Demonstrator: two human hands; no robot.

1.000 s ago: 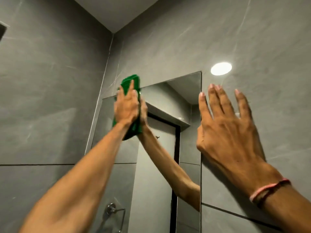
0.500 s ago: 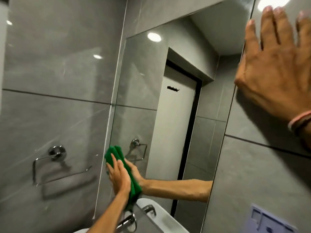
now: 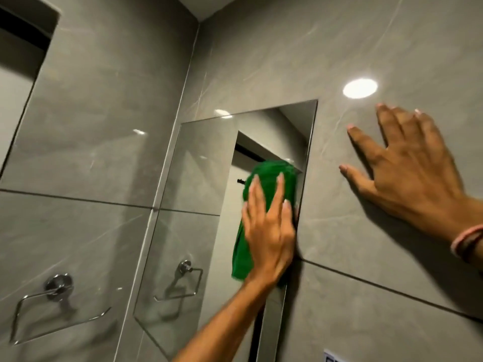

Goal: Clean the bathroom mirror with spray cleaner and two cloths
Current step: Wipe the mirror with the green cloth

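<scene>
Both forearms are bare, with no sleeves to see. On the wrist of the right hand (image 3: 415,176) sits a thin pink wristband (image 3: 466,240) with a darker cord beside it.

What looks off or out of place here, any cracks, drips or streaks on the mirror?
Nothing stands out. The mirror shows no cracks, drips or streaks I can make out, though the frame is blurry. The left hand presses the green cloth flat near its right edge; the right hand rests on the wall tile.
</scene>
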